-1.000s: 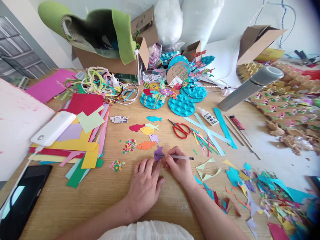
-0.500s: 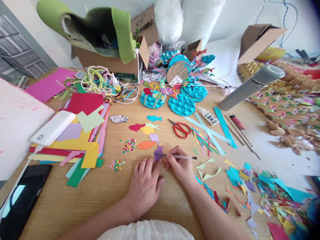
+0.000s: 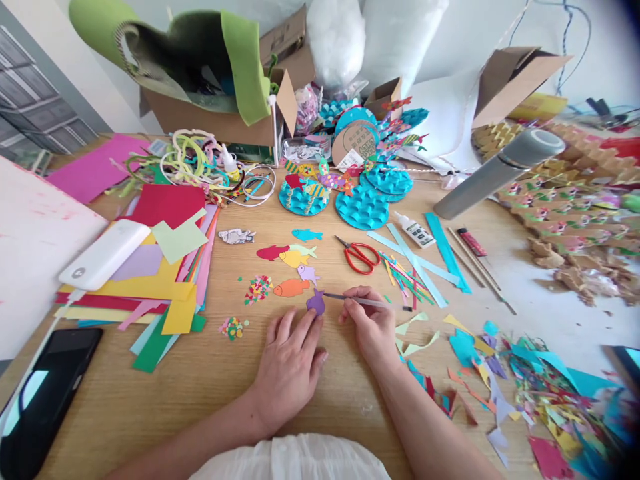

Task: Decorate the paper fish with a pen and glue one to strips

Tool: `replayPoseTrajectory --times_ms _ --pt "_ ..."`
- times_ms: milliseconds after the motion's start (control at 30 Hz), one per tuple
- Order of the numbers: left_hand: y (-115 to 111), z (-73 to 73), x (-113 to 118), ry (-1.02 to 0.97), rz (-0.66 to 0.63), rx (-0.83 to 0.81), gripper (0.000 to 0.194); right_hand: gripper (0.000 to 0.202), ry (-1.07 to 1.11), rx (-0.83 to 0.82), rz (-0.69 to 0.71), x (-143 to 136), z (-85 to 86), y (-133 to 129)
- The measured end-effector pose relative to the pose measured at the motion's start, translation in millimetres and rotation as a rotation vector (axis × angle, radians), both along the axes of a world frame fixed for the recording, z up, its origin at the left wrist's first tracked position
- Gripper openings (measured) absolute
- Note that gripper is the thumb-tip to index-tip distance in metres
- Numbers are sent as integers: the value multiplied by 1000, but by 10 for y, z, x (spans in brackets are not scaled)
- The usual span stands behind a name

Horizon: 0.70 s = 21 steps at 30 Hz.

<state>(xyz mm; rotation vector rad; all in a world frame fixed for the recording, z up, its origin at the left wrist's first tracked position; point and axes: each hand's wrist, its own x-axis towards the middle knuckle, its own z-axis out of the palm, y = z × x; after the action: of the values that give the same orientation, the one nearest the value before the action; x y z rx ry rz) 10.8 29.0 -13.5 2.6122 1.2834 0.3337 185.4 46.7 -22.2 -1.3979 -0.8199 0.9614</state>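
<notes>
My left hand lies flat on the wooden table, its fingertips touching the lower end of a purple paper fish. A slim pen is pinched in my right hand, its tip just to the right of the fish's tail. Beyond the purple fish lie an orange paper fish, a lilac one, a yellow one, a red one and a blue one. Two little heaps of paper dots sit left of them.
Red-handled scissors, a glue bottle and paper strips lie ahead on the right, with a grey flask behind. Paper scraps spread at the right. Coloured sheets, a power bank and a phone are at left.
My right hand has moved right with the pen, whose tip has come off the purple fish's body. My left hand stays beside the fish.
</notes>
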Motion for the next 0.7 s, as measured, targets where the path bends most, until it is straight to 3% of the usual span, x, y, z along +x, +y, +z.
replayPoseTrajectory --times_ms 200,467,700 --pt "3 25 0 -19 -5 -36 46 22 -33 -99 48 56 68 31" --pt "44 29 -3 -12 -79 68 45 25 -77 -122 115 81 1 36" --pt "29 22 2 -28 -35 19 44 28 -99 -146 109 62 16 42"
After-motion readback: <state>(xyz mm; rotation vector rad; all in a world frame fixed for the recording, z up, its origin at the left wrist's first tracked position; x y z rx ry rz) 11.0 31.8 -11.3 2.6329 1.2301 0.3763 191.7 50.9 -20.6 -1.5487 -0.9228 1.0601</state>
